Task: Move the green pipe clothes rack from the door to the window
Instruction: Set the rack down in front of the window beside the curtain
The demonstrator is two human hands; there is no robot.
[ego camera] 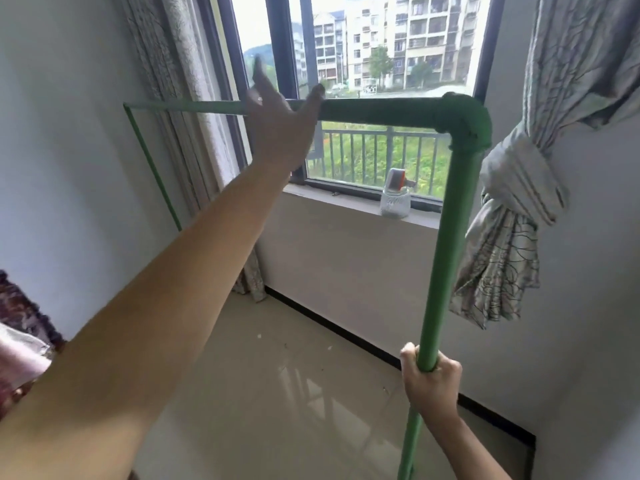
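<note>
Nearest the lens, the bare left forearm (145,323) stretches up and across to the left hand (280,126), whose grip is released: the fingers are spread and the palm lies against the top bar of the green pipe clothes rack (446,244). That rack stands right in front of the window (363,81), its top bar level across the glass and its elbow joint (465,121) at the upper right corner. Its near upright runs down from the joint to the right hand (431,379), which is clenched around the pipe low down. The rack's far upright shows as a thin green line against the left wall.

Patterned curtains flank the window: the left curtain (180,116) hangs straight behind the far end of the bar, and the knotted right curtain (512,220) hangs just beside the near upright. On the window sill (329,199) a glass jar (394,202) stands behind the upright, with a small brush-like thing in it.

Below lies a glossy beige tiled floor (277,393) edged by a dark skirting, with pale walls around it.
</note>
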